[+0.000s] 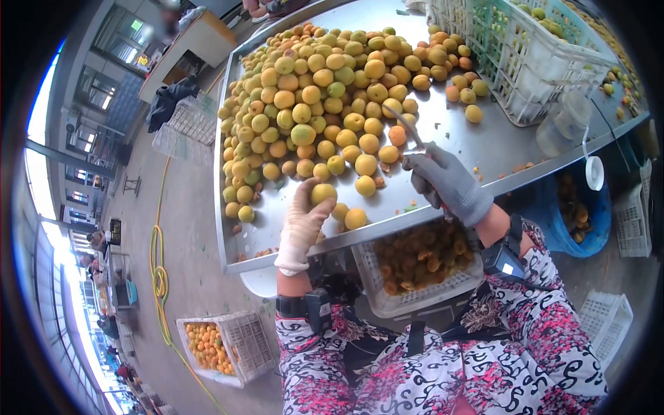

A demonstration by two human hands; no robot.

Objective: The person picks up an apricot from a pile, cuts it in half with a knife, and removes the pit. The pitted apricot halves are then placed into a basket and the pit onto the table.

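A yellow apricot (pixel 323 194) is pinched between the thumb and fingers of my left hand (pixel 300 225), which wears a pale glove, over the front of the metal table (pixel 477 149). My right hand (pixel 451 181), in a grey glove, is closed on a curved knife (pixel 407 124); its thin blade points up and left, and its handle is mostly hidden in the fist. A large heap of yellow-green and orange apricots (pixel 304 90) lies beyond both hands. A few loose apricots sit between the hands near the table's front edge.
Under the table edge stands a crate of split apricots (pixel 422 259). A blue tub (pixel 588 225) is at right. A white crate (pixel 519 62) and a clear plastic jug (pixel 564 123) stand on the table. An apricot crate (pixel 242 346) and yellow hose (pixel 159 277) lie left.
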